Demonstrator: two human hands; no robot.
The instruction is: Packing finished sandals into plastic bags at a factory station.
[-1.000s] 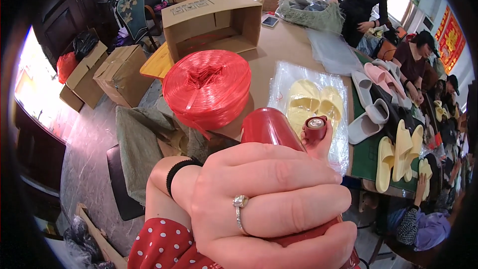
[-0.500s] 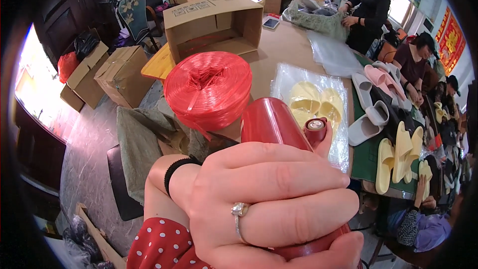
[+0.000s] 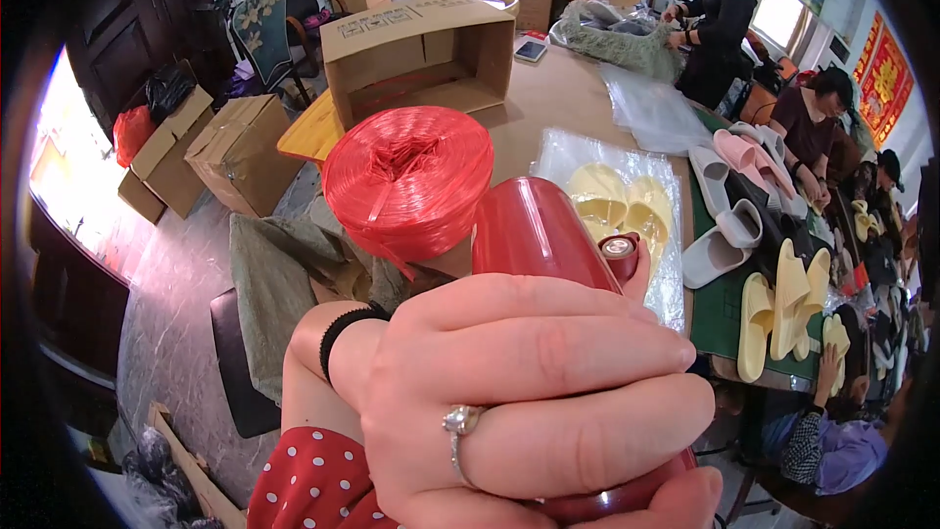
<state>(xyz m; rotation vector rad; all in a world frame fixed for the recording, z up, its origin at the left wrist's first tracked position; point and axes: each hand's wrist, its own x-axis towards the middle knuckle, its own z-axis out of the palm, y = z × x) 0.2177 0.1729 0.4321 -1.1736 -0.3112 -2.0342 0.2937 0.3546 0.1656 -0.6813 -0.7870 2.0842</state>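
The grip of the left hand (image 3: 534, 392) is wrapped around one red flask (image 3: 539, 235), close before the camera; the right hand (image 3: 639, 279) (mostly hidden) has its grip closed on one dark-red cap (image 3: 618, 251). Beyond, two yellow slippers (image 3: 598, 188) amid clear plastic (image 3: 669, 284) and one red twine roll (image 3: 406, 171) rest on the tabletop (image 3: 548, 93).

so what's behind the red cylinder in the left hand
Past the red cylinder show part of the right hand touching a small red round piece, and yellow slippers with clear plastic. Covered: most of that hand, part of the slippers and anything directly behind.
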